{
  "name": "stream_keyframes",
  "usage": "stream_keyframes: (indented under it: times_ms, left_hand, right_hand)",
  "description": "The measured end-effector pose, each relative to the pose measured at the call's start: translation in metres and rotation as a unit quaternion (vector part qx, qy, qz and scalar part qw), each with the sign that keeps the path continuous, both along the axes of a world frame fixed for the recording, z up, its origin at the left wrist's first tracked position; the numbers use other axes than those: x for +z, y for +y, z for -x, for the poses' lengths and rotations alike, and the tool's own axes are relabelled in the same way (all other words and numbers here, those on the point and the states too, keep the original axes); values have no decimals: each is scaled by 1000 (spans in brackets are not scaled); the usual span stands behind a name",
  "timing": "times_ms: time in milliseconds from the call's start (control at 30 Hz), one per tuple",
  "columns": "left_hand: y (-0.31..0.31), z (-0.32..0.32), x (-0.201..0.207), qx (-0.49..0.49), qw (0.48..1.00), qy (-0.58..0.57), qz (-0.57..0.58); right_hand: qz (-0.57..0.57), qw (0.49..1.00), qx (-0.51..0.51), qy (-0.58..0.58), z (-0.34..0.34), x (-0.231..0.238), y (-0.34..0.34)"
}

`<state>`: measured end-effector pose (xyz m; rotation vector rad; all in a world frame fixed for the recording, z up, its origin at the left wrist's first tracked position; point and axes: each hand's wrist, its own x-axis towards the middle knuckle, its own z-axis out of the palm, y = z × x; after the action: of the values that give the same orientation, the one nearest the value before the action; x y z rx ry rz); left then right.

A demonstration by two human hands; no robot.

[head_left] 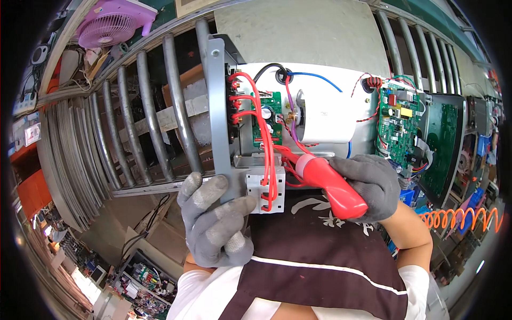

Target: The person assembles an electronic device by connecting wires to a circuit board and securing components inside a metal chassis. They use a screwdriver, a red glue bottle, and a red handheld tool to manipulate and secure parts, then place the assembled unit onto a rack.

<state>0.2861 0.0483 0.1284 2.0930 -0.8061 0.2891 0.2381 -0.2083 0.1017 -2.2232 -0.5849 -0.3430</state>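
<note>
My left hand (216, 226), in a grey glove, has its bent fingers about the near end of a grey metal panel (217, 117). One fingertip of it lies against a white circuit breaker (257, 186) with red wires looping into its face. In my right hand (370, 184), also gloved, is a glossy red handle-shaped thing (341, 194) with a pale pink end, its exact kind unclear. That end meets the red wires (290, 156) beside the breaker. Just beyond lie a small green circuit board (269, 114) and a white cylindrical part (326, 114) on the white base plate (320, 80).
A larger green circuit board (397, 120) is mounted at the right end of the unit. Metal rollers (152, 117) run to both sides underneath. A purple fan (112, 26) stands at upper left, and an orange coiled hose (461, 220) hangs at right.
</note>
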Motion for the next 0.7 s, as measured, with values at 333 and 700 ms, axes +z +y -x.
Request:
stream_keyframes:
  times_ms: [333, 700]
  left_hand:
    - [-8, 4, -14, 34, 997, -31, 67]
    - [-13, 6, -13, 51, 996, -55, 51]
  right_hand:
    - [-81, 995, -61, 12, 6, -9, 0]
    - [-121, 992, -6, -33, 24, 1, -14]
